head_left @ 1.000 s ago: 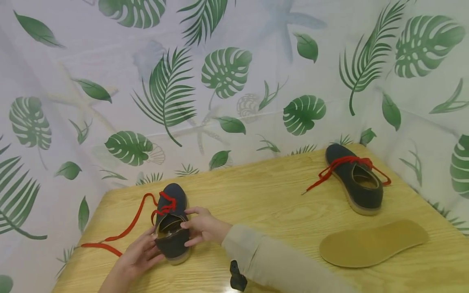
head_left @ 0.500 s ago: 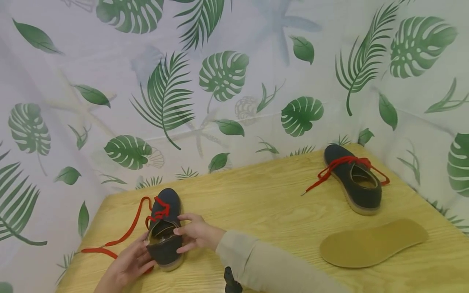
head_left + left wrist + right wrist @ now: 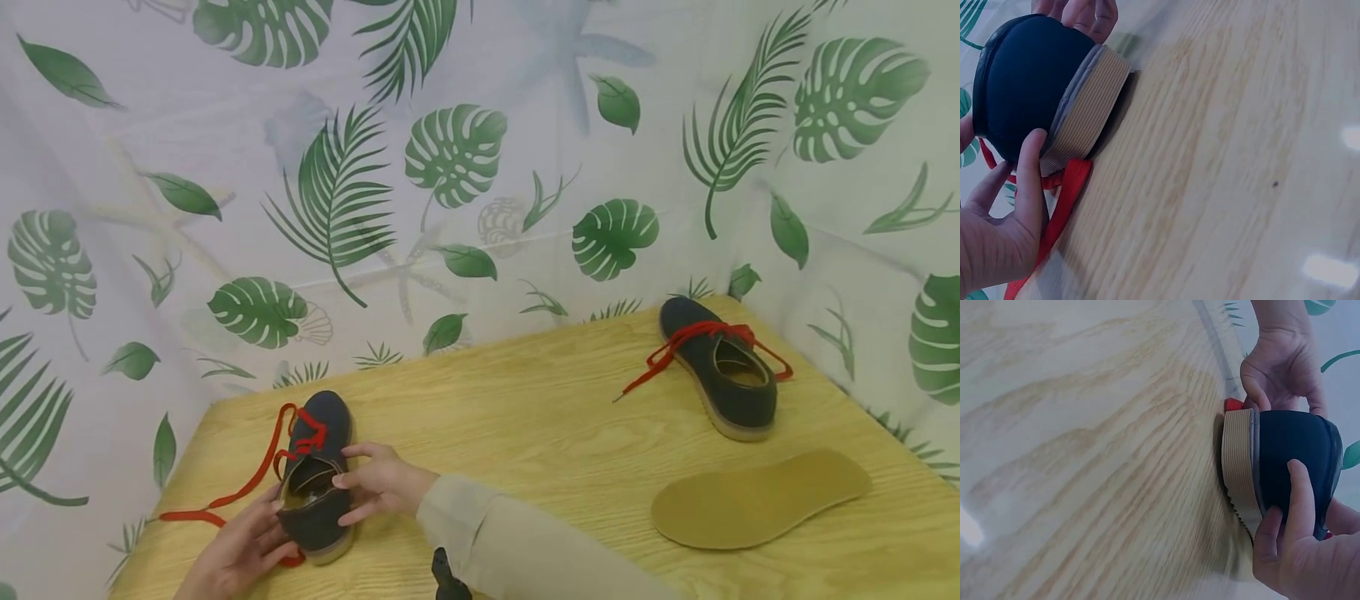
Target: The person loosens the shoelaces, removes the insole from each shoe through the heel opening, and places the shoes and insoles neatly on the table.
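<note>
A dark navy shoe (image 3: pixel 313 523) with a tan ribbed sole sits at the left of the table, toe pointing away. Its red lace (image 3: pixel 258 475) hangs loose on the left side. My left hand (image 3: pixel 234 548) grips the shoe's left side near the heel, thumb at the collar. From the right, my right hand (image 3: pixel 384 483) holds the opposite side, with its thumb at the opening's edge and its fingers spread along the upper. Both wrist views show the rounded heel (image 3: pixel 1032 81) between the two hands. In the right wrist view, fingers (image 3: pixel 1300 494) press against the heel.
A second navy shoe (image 3: pixel 742 410) with a tied red lace stands at the back right of the wooden table (image 3: pixel 517 400). In front of it lies a flat tan insole (image 3: pixel 765 502). Leaf-print cloth (image 3: pixel 465 275) rises behind the table and along its sides.
Both hands have shifted the shoe to the left and slightly nearer to me, keeping their hold on it. The second shoe and the insole stay in place.
</note>
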The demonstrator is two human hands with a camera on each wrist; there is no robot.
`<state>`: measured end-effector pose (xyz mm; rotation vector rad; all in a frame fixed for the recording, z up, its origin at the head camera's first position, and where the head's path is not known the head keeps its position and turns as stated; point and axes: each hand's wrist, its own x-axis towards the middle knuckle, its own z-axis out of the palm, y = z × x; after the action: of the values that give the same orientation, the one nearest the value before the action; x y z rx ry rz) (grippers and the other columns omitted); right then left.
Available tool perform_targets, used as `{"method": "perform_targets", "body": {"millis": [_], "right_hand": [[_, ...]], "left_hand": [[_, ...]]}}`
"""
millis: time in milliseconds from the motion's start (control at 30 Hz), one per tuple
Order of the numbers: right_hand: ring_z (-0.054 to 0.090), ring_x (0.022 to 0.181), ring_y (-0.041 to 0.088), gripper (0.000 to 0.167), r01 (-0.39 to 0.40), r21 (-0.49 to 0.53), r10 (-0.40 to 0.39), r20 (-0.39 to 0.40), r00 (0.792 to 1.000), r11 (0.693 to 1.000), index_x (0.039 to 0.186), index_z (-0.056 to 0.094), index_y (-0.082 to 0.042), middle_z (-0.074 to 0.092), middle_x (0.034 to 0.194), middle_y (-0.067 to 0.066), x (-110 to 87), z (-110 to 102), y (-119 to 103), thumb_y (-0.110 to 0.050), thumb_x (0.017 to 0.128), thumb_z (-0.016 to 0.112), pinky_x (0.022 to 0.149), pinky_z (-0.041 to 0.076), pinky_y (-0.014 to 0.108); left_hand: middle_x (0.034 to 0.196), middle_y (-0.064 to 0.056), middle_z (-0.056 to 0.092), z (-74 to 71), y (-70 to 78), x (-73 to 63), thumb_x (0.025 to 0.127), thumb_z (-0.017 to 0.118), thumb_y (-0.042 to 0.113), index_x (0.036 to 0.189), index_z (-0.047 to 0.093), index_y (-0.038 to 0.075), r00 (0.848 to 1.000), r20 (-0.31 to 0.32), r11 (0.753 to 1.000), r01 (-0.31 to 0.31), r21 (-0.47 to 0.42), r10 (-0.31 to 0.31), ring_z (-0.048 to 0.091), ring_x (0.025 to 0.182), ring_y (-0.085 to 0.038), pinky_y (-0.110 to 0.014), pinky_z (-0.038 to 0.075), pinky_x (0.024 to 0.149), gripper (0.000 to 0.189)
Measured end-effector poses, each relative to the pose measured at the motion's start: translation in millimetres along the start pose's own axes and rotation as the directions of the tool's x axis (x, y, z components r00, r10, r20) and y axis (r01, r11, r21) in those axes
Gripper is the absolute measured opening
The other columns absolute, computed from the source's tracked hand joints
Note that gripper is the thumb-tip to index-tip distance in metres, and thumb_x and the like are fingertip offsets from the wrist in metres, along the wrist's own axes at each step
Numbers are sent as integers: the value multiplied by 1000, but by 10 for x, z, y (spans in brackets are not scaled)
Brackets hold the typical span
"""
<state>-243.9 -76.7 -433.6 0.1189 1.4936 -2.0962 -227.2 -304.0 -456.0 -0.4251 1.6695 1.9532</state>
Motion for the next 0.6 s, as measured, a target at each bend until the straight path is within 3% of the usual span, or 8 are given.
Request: {"method": "perform_targets", "body": {"millis": [133, 300, 600], "right_hand": [[63, 98, 41, 50, 10, -98, -12, -15, 1000, 995, 135, 47, -8, 63, 105, 18, 17, 16, -7, 3, 89, 61, 73, 55, 54], [65, 95, 39, 52, 23, -276, -25, -3, 1000, 961, 139, 46, -8, 65, 106, 20, 0, 18, -76, -1, 89, 62, 69, 57, 50], [61, 100, 39, 52, -51, -238, 71, 74, 995, 970, 141, 41, -1, 53, 123, 25, -40, -211, -167, -8, 93, 58, 81, 54, 49]], "left_hand": [[100, 3, 63, 30, 3, -18, 96, 53, 28, 152, -2, 16, 999, -40, 1000, -7, 24, 8, 60, 95, -12, -32, 52, 87, 79], [95, 3, 66, 104, 59, -85, 94, 58, 25, 152, 8, 8, 994, -99, 997, -38, 65, 44, 64, 89, -11, -33, 56, 77, 79], [106, 5, 63, 104, 103, -173, 89, 66, 36, 149, 22, 2, 983, -167, 985, -50, 166, 79, 63, 92, -10, -33, 55, 84, 82]]}}
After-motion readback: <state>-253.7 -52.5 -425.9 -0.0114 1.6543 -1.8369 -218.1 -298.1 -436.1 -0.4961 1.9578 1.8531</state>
